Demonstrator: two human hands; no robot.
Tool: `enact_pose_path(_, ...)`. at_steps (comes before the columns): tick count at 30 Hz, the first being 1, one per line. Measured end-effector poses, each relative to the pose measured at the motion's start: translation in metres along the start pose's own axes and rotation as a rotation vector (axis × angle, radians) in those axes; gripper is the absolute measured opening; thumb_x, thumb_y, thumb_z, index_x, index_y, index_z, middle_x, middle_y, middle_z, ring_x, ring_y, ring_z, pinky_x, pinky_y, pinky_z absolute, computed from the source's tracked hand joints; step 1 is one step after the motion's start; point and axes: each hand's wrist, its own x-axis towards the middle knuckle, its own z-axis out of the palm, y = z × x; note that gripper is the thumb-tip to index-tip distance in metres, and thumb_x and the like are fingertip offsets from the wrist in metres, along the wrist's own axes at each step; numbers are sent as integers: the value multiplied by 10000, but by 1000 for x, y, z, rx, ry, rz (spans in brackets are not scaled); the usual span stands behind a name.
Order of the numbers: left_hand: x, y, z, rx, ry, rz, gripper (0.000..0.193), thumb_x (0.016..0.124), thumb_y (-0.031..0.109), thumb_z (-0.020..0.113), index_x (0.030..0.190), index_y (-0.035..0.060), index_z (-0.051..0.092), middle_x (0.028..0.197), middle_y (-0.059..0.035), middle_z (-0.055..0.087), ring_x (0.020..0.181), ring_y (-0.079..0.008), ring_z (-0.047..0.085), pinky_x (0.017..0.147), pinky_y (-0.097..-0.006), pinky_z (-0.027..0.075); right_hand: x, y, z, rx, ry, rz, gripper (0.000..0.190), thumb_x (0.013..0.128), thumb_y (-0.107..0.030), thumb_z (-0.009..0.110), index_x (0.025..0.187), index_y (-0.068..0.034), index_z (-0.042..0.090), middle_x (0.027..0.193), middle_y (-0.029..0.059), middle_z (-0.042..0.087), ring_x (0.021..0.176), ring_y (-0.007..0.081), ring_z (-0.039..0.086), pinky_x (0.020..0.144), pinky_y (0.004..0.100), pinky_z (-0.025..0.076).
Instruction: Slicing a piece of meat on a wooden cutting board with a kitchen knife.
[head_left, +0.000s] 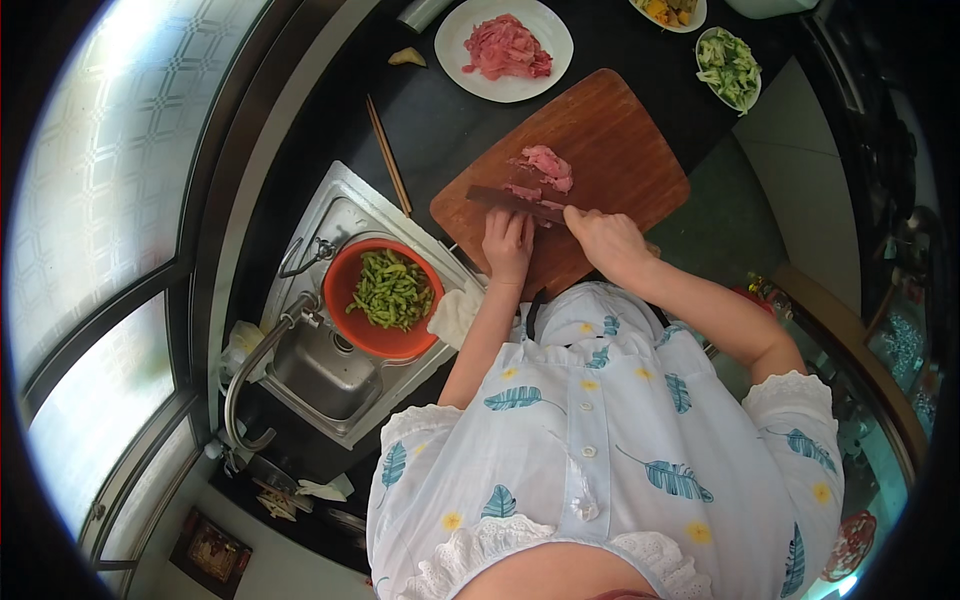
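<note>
My right hand (611, 236) grips the handle of a broad-bladed kitchen knife (514, 203), its dark blade running leftward across a brown wooden cutting board (622, 142). Close against the near side of that blade are the bent fingers of my left hand (510, 240), pressing on raw meat (544, 223) that is mostly hidden under them. Cut strips of pink meat (523, 192) lie along the blade's far side. Slightly beyond them is a larger raw piece (549, 166). A white plate (450, 64) behind the board carries a heap of sliced raw meat (510, 46).
Left of the board, an orange basin (341, 330) of green pods (390, 289) sits over the steel sink (322, 375), beside a white cloth (454, 315). Chopsticks (388, 156) and what looks like a ginger piece (407, 57) lie on the dark counter. Chopped greens (727, 67) fill a dish at right.
</note>
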Motion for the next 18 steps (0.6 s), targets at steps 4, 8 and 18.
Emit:
enact_pose_path(4, 0, -1, 2, -10, 15, -11, 214, 752, -17, 778, 944, 40, 701, 1035, -99, 653, 979, -330, 650, 818, -405, 556, 13, -8, 7, -39, 9, 1, 64, 915, -54, 536, 962, -32, 498, 718, 178, 665, 635, 334, 719, 532, 405, 588)
enact_pose_path(8, -2, -3, 2, -19, 13, -29, 204, 747, -14, 783, 924, 38, 697, 1024, -102, 652, 974, -330, 651, 812, -403, 555, -2, -6, 5, -10, 54, -14, 71, 915, -62, 544, 963, -34, 499, 728, 176, 668, 621, 334, 718, 507, 405, 584)
enact_pose_path(18, 1, -1, 4, -52, 33, -29, 218, 746, 0, 795, 938, 56, 709, 1002, -95, 656, 957, -315, 658, 815, -388, 556, 34, -6, 32, -35, 136, -18, 69, 943, -127, 551, 951, -61, 533, 700, 139, 686, 634, 314, 731, 518, 413, 586)
